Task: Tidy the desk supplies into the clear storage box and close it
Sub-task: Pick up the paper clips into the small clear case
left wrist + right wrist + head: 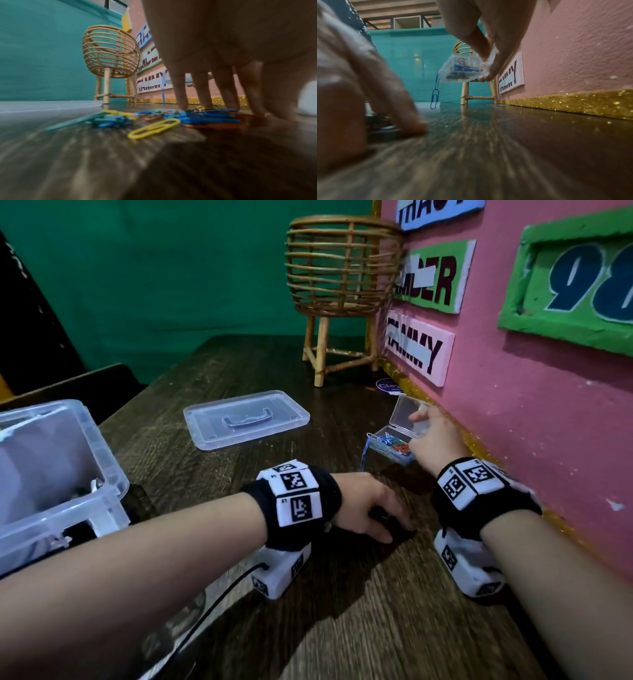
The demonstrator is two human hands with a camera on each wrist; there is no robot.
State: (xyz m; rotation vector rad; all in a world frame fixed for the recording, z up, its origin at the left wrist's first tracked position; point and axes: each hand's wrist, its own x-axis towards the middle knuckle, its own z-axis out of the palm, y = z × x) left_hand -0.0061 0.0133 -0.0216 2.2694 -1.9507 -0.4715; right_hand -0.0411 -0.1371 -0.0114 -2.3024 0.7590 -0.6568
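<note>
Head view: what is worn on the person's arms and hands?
Both forearms are bare, no sleeves. Each wrist carries a black band faced with white tiles printed with black square markers. A white camera block, also marked, hangs under each wrist; a black cable runs from the left one. No gloves.

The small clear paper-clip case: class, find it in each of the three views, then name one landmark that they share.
Head: small clear paper-clip case, right of centre, held by the right hand near the pink wall.
Left wrist: not visible; the fingers hide that area.
Right wrist: upper centre, pinched above the desk.
Shared landmark: rattan basket stand.
</note>
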